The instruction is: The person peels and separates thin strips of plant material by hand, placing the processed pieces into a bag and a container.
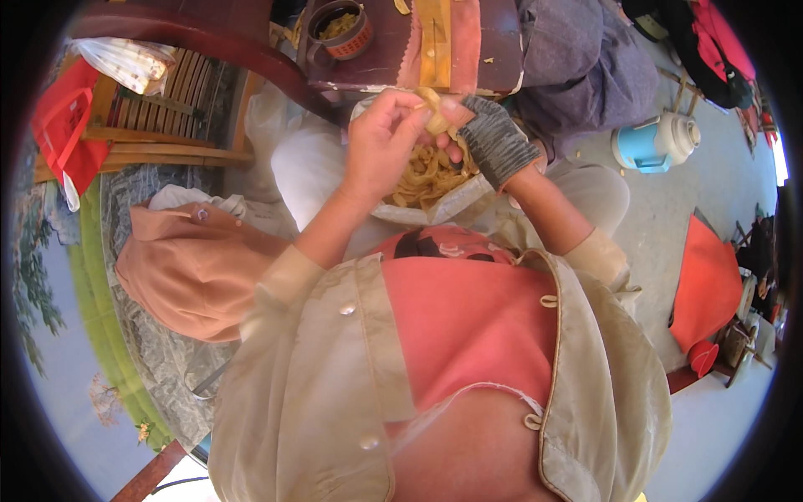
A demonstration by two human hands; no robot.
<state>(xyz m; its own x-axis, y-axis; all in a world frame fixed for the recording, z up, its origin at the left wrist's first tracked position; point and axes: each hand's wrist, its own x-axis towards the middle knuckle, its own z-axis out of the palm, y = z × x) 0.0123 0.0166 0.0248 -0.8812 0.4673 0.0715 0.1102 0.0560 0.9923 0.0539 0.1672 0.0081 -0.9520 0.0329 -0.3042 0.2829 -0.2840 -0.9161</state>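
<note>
My left hand (382, 138) pinches the left edge of a yellowish, translucent curled piece (431, 110), whose material I cannot tell. On its right side, my right hand (455, 125) holds the same piece between thumb and fingers. A grey knitted cuff (499, 141) covers my right wrist and part of the palm. Below both hands, a white bag (439, 210) between my knees is filled with similar yellowish strips (423, 179). Just beyond the hands, a wooden strip (434, 56) lies over a pink cloth (467, 44) on a dark red tabletop (502, 44) with chipped edges.
A mug (348, 37) holding yellowish bits stands at the tabletop's left. Dark cloth (571, 63) hangs at its right. A blue and white thermos jug (655, 143) is on the floor to the right. Left are a slatted wooden chair (182, 88) and a salmon garment (188, 270).
</note>
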